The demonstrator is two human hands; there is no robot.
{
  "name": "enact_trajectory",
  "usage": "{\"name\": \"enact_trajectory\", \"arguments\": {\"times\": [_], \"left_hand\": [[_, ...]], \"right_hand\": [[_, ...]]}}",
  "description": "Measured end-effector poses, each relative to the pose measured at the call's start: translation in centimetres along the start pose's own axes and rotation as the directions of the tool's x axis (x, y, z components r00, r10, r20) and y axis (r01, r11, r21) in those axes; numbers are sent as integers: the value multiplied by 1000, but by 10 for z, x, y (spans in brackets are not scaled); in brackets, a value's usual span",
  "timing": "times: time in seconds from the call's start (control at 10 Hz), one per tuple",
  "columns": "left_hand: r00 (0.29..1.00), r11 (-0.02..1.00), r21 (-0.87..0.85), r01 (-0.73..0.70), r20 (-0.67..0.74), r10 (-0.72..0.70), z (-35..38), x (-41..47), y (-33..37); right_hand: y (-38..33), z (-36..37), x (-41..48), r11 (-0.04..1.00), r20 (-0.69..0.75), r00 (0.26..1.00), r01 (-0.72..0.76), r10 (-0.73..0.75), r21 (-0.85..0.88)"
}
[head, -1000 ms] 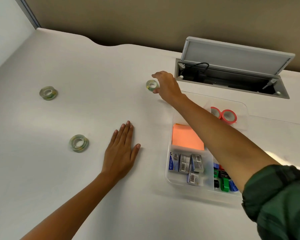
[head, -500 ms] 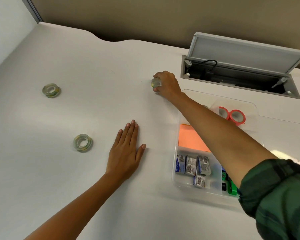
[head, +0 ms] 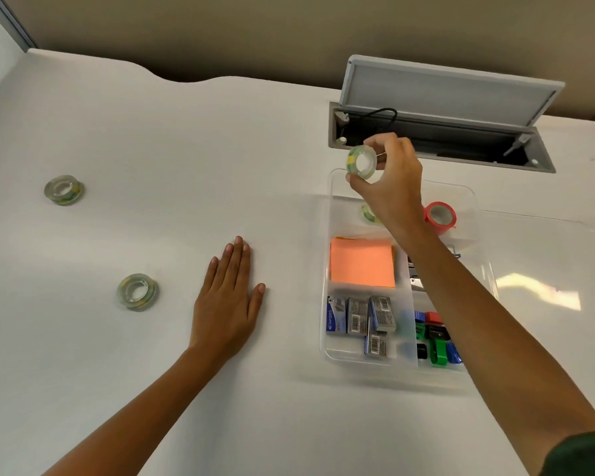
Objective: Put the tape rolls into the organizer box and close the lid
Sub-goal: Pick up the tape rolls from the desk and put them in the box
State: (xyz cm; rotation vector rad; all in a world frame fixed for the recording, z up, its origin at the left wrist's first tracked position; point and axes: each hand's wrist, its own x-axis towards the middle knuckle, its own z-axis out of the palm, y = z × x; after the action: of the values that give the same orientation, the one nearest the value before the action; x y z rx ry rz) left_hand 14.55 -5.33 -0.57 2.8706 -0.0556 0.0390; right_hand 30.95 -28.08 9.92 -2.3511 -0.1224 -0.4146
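Observation:
My right hand (head: 390, 187) holds a clear tape roll (head: 361, 162) in its fingertips, lifted above the far left corner of the clear organizer box (head: 325, 345). Inside that far compartment lies another clear roll (head: 368, 213), partly hidden by my wrist, and a red roll (head: 440, 216) stands on edge. Two more clear rolls rest on the white table: one at the far left (head: 63, 189), one nearer (head: 137, 292). My left hand (head: 228, 302) lies flat on the table, fingers spread, holding nothing. The box's clear lid (head: 547, 255) lies open to the right.
The box also holds an orange sticky-note pad (head: 362, 262), staple boxes (head: 359, 317) and coloured clips (head: 433, 341). Behind it, a grey cable hatch (head: 443, 132) in the table stands open with its flap raised. A wall runs along the table's far edge.
My right hand closed on the clear roll lying on the table left of the hatch, lifted it and carried it right, over the box's far corner. My left hand stayed flat.

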Motion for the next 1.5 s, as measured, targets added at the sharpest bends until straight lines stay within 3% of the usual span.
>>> {"name": "enact_trajectory", "arguments": {"times": [0.1,0.2,0.3,0.6,1.2,1.4,1.5], "left_hand": [[1000,1000,-9,-7,-3,7,0,0,1],[1000,1000,-9,-7,-10,7,0,1,2],[1000,1000,-5,-6,-13,6,0,1,2],[1000,1000,-10,-4,-17,4,0,1,3],[1000,1000,-23,-12,-16,12,2,1,1],[991,970,-238,39,-117,-69,-12,-20,7],[980,947,-317,44,-170,-102,-21,-27,9]], "right_hand": [[19,-7,-12,991,43,991,-122,125,-51],[26,-6,-17,983,124,978,-155,166,-97],[28,2,-17,973,248,952,-134,179,-188],[26,24,-5,943,350,913,-94,209,-318],[15,24,-19,944,196,964,-113,180,-310],[-14,-15,-51,993,10,1000,-20,21,-117],[-30,-25,-76,999,-15,1000,24,-24,-31]]}}
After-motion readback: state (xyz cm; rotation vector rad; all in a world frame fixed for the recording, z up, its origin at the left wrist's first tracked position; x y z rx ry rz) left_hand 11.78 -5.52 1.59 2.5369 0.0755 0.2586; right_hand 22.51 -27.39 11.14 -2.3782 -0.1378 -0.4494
